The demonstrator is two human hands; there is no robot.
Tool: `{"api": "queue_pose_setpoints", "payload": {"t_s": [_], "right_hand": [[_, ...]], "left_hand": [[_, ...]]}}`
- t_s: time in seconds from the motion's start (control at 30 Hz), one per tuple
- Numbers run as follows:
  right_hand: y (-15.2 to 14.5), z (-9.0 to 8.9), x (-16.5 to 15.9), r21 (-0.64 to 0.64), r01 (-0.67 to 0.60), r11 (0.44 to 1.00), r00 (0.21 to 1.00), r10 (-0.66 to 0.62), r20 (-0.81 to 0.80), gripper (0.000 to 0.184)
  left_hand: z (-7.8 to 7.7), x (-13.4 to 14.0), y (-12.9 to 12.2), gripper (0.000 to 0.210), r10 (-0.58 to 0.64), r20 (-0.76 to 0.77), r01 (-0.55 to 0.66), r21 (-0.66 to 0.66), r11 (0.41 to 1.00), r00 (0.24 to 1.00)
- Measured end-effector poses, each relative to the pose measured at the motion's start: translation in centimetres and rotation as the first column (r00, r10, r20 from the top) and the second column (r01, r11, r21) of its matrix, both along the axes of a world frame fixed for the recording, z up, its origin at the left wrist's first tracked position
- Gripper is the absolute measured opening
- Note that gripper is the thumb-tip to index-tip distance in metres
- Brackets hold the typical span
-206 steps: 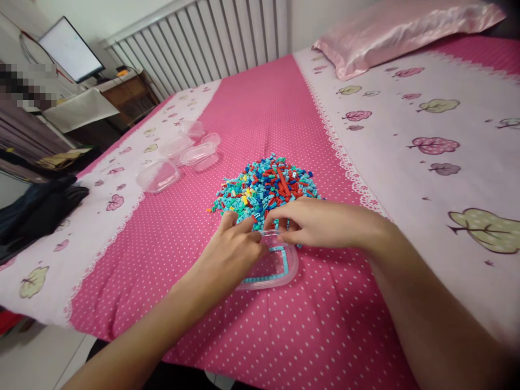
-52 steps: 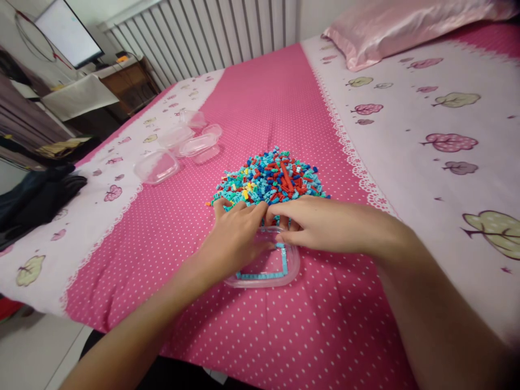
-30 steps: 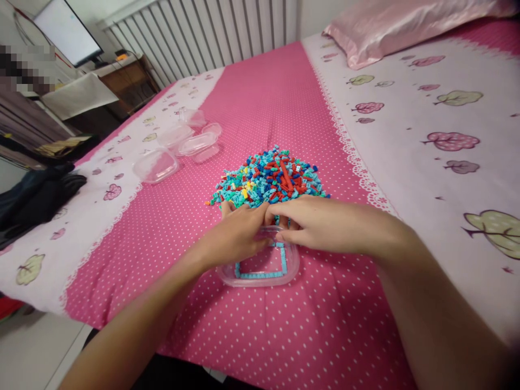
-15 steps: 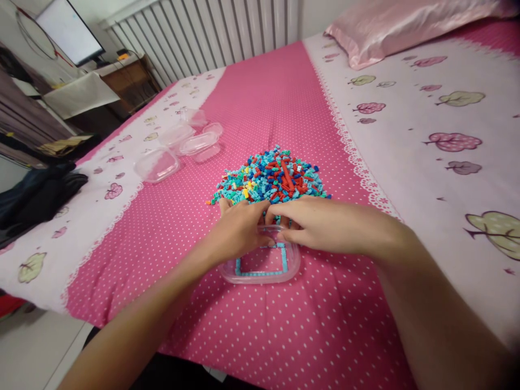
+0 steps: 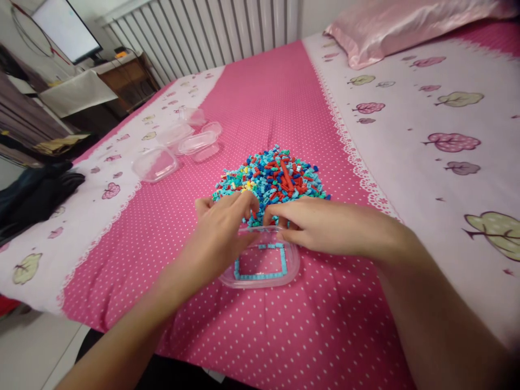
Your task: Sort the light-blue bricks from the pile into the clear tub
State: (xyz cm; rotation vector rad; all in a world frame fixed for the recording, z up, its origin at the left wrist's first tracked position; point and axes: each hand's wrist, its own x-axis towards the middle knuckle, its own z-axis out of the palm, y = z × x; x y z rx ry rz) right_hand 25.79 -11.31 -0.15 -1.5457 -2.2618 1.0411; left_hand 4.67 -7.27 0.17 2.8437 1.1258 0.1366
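Note:
A clear plastic container (image 5: 293, 271) sits on the pink bedding, with light-blue toy bricks (image 5: 262, 277) lined up in a rectangular outline inside it; the outline's far left part is under my left hand. My left hand (image 5: 227, 222) is over the container's far left corner, thumb and fingers apart, no brick visible in it. At the far right rim, my right hand (image 5: 312, 222) has its fingers bent down beyond the edge and its thumb on the inner side, holding the rim. Just past both hands lies a heap of small coloured bricks (image 5: 272, 179), mostly blue, red and green.
Several more clear plastic containers (image 5: 156, 165) lie on the bed at the left. A pink pillow (image 5: 385, 32) is at the far right, and dark cloth (image 5: 36, 189) hangs over the left side. The slatted headboard (image 5: 203, 38) bounds the far end.
My left hand has moved left, away from my right hand and the middle of the far rim, uncovering more of the brick outline. My right hand stays almost still.

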Motion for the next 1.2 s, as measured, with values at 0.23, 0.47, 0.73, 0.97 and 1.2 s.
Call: {"api": "queue_pose_setpoints", "payload": {"t_s": [0.23,0.47,0.73,0.97,1.2], "right_hand": [[-0.2,-0.5,-0.2,-0.015,0.031,0.999,0.999,-0.031,-0.013,0.006],[-0.2,-0.7,-0.2,0.002,0.011,1.0,1.0,-0.011,0.018,0.009],[-0.4,-0.6,-0.2,-0.022,0.038,0.999,0.994,-0.035,0.104,0.011],[-0.8,-0.3,-1.4,-0.031,0.034,0.999,0.985,-0.028,0.17,0.011],[-0.8,-0.1,-3.1,-0.018,0.078,0.997,0.953,-0.069,0.296,0.025]], "left_hand": [[0.0,-0.1,-2.5,0.011,-0.157,-0.032,0.16,0.167,0.973,0.987],[-2.0,1.3,-1.9,0.017,-0.15,-0.105,0.171,0.232,0.958,0.983],[-2.5,1.8,-2.2,0.019,-0.128,-0.141,0.159,0.246,0.956,0.982],[-2.1,2.1,-2.5,0.02,-0.116,-0.16,0.155,0.264,0.952,0.98],[-2.1,1.8,-2.6,0.024,-0.111,-0.147,0.149,0.285,0.947,0.983]]}}
